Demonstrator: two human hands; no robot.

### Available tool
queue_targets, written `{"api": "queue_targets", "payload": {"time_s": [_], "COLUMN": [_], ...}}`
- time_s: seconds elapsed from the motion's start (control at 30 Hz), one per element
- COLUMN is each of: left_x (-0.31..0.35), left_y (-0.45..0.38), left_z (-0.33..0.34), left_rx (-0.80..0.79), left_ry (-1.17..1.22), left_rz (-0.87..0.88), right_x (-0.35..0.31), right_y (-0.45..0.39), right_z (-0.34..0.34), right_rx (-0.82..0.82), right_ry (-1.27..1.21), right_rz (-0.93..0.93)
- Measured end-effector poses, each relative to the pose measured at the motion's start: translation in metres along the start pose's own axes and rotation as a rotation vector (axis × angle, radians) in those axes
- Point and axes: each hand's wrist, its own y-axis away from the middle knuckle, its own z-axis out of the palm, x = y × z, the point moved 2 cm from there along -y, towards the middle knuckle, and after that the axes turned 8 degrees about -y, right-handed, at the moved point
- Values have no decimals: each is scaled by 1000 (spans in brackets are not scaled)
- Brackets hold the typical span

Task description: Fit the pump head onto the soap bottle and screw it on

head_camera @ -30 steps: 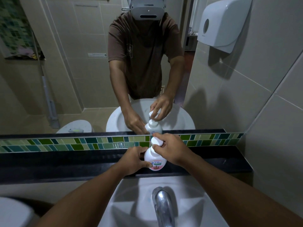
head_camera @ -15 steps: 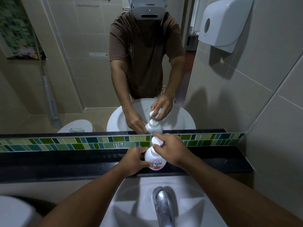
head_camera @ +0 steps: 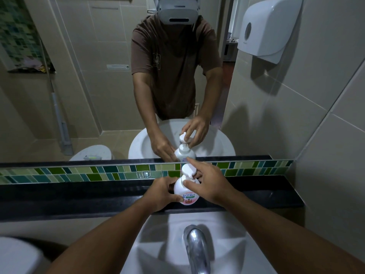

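A white soap bottle (head_camera: 182, 189) with a pink label stands upright on the black ledge (head_camera: 79, 196) behind the sink. The white pump head (head_camera: 188, 169) sits on its neck. My left hand (head_camera: 161, 191) grips the bottle's body from the left. My right hand (head_camera: 207, 181) is at the collar under the pump head, thumb on the front and fingers round the back, index finger raised above the head. The collar itself is mostly hidden by my fingers.
A chrome tap (head_camera: 195, 246) rises from the white sink (head_camera: 158, 244) just below the ledge. A mirror (head_camera: 98, 76) stands behind the ledge, above a green tile strip (head_camera: 79, 173). A white paper dispenser (head_camera: 266, 28) hangs on the right wall. Part of a white toilet (head_camera: 15, 256) shows lower left.
My right hand has shifted from covering the pump head to gripping lower at the collar, so the head now shows. The bottle and my left hand have stayed put.
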Motion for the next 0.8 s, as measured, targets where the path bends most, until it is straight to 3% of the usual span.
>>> {"api": "queue_targets", "payload": {"time_s": [0.27,0.63,0.8], "left_x": [3,14,4], "left_y": [2,9,9], "left_z": [0,2,0], "left_rx": [13,28,11], "left_ry": [-40,-162,-244], "left_rz": [13,41,17], "right_x": [3,9,9], "right_y": [5,5,6], "right_z": [2,7,3], "right_rx": [14,-18,43], "right_ry": [22,-1,2], "right_rz": [-31,53,94]}}
